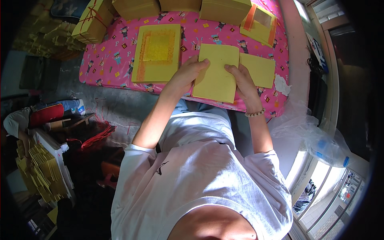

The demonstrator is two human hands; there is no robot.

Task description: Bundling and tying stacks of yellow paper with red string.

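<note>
Between my two hands is a pad of plain yellow paper (216, 76), upright at the near edge of the pink table. My left hand (189, 75) grips its left edge with the thumb on the front face. On the right edge, my right hand (243, 80) does the same, a beaded bracelet at its wrist; the fingers behind the pad are hidden. More plain yellow paper (261, 71) lies just right of the pad, partly behind my right hand. To the left rests a larger yellow sheet or stack (138, 44) with an orange printed frame around a shiny gold square.
Large yellow paper blocks (224, 11) line the table's far side, one bundle (90, 24) tied with red string. Orange-striped yellow sheets (262, 30) lie far right, crumpled white paper (282, 85) below them. Another person (18, 122) handles yellow stacks at left. A plastic bag (316, 140) hangs right.
</note>
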